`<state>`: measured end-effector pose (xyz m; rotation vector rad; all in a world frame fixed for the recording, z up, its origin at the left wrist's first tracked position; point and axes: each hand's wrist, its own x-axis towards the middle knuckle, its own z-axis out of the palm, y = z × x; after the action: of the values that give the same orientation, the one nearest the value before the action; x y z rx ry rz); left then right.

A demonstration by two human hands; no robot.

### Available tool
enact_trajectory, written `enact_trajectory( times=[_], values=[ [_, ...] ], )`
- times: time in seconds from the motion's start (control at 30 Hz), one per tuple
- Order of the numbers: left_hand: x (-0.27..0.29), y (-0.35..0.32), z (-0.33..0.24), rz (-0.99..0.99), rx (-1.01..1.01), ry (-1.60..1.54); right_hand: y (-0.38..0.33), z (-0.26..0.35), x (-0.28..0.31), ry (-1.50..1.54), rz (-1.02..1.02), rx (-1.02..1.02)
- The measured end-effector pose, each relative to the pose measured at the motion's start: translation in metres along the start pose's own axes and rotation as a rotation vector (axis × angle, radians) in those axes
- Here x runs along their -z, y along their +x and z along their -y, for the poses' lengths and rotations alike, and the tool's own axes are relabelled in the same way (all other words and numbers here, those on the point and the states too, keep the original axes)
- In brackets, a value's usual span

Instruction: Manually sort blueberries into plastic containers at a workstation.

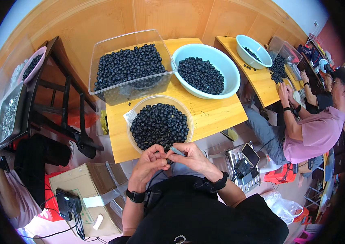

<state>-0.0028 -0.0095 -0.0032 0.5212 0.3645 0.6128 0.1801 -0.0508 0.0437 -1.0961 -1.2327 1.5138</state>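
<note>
here both hands meet just below the clear round bowl (134, 112).
right hand (194, 157) pinches a thin blue tool (177, 151), its long axis pointing left toward the left hand (150, 160), which closes on one small black piece (167, 156).

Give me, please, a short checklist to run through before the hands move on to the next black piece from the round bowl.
1. Both hands meet at the table's near edge: left hand, right hand. Ok.
2. Slim light-blue tool held in the right hand's fingers. Ok.
3. A black piece pinched between the fingertips: too small and hidden. Cannot tell.
4. Clear round bowl stocked with black pieces, right ahead of the hands. Ok.
5. Clear rectangular bin and pale blue basin sit fully on the wooden table. Ok.
6. The bowl's near rim reaches the table edge and may overhang it. Cannot tell.
</note>
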Motion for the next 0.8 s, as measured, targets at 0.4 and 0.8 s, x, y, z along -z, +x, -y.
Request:
enact_trajectory(
  times=[0.4,0.8],
  values=[
    [-0.008,0.001,-0.010,-0.270,-0.160,0.132,0.030,0.027,0.073,-0.321,-0.412,0.012],
    [0.009,0.015,0.002,-0.489,-0.308,1.038,0.039,0.009,0.086,-0.310,-0.561,0.192]
  ],
)
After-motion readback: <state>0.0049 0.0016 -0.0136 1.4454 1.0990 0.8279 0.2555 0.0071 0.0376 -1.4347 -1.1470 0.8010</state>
